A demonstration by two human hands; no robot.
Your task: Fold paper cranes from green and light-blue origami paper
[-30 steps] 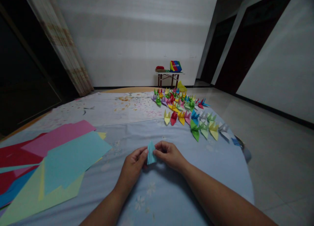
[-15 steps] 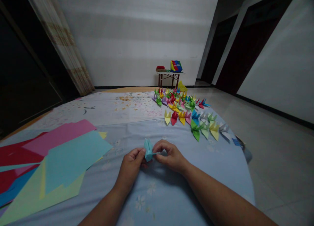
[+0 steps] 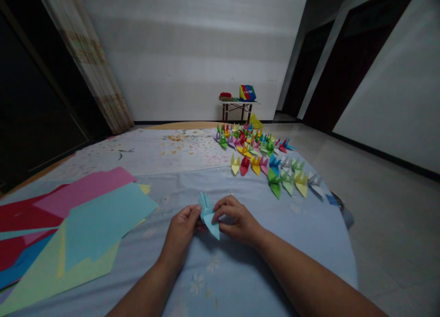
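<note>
A light blue folded paper crane (image 3: 208, 214) is held just above the cloth, one pointed flap hanging down toward me. My left hand (image 3: 186, 224) pinches its left side between thumb and fingers. On the right side, my right hand (image 3: 235, 217) has its fingertips closed on the edge of the pointed flap; its thumb sits below. To the left lie loose sheets of coloured paper, with a light blue sheet (image 3: 106, 220) on top. Finished paper cranes (image 3: 275, 184) in many colours stand in rows at the right and farther back.
A pale blue floral tablecloth (image 3: 206, 280) covers the near part of the round table, and a white floral cloth (image 3: 147, 154) the far part. Beyond the table, a small folding table (image 3: 237, 102) by the wall carries a colourful box (image 3: 247, 92).
The right side of the crane has opened out and a pointed flap now hangs down toward me. My right fingers have shifted onto that flap; my left hand keeps its pinch.
</note>
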